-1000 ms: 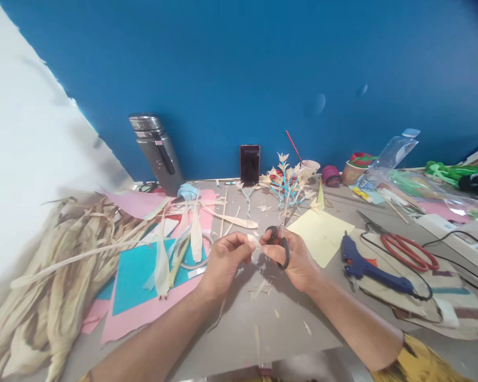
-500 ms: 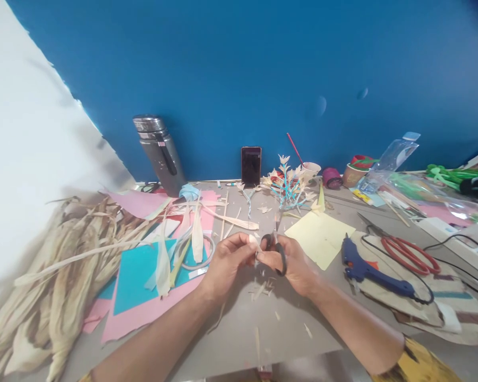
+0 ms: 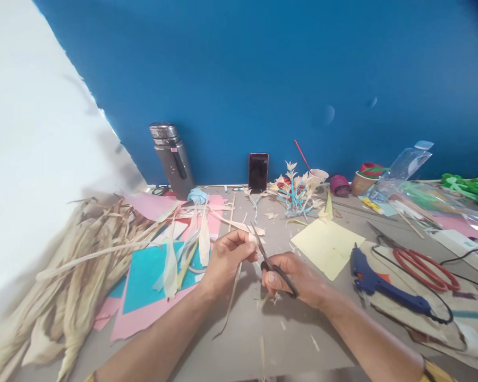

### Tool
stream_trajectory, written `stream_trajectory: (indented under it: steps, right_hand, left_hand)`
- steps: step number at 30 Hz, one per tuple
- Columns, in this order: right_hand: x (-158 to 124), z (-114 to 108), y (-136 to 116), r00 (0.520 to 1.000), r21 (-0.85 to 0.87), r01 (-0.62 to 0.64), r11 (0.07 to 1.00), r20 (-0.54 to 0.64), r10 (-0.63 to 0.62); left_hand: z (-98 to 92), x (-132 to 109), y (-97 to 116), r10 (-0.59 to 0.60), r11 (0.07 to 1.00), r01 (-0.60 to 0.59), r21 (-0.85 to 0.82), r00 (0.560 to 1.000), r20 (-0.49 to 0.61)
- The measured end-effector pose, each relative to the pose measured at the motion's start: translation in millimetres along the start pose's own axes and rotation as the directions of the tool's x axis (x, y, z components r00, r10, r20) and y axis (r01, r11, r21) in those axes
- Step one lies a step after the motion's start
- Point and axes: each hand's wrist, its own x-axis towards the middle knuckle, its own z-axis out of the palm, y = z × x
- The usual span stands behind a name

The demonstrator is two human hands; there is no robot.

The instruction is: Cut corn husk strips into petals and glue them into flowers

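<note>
My left hand [image 3: 225, 258] pinches a small pale piece of corn husk [image 3: 254, 240] between thumb and fingers, just above the grey table. My right hand [image 3: 297, 277] grips small black-handled scissors [image 3: 271, 263], whose blades point up and left toward the husk piece and touch or nearly touch it. A long thin husk strip [image 3: 231, 298] lies on the table below my left hand. Small husk trimmings [image 3: 267, 301] are scattered under both hands.
A heap of dried corn husks [image 3: 74, 265] fills the left. Pink and teal paper sheets [image 3: 145, 276], a yellow sheet [image 3: 327, 245], a blue glue gun [image 3: 382, 284], red scissors [image 3: 420, 263], a steel flask [image 3: 172, 159], a phone [image 3: 258, 171] and a husk flower model [image 3: 297, 192] stand around.
My right hand has dropped lower and to the right, and the scissors now tilt with their blades pointing up-left at the husk piece. The view has shifted slightly.
</note>
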Motion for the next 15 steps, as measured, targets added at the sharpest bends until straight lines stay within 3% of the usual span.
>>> stream_trajectory:
  steps: [15]
  right_hand:
    - [-0.1, 0.5, -2.3, 0.998, -0.016, -0.036, 0.999, -0.053, 0.035]
  left_hand:
    - [0.1, 0.6, 2.0, 0.012, 0.999, -0.011, 0.033, 1.000, -0.027]
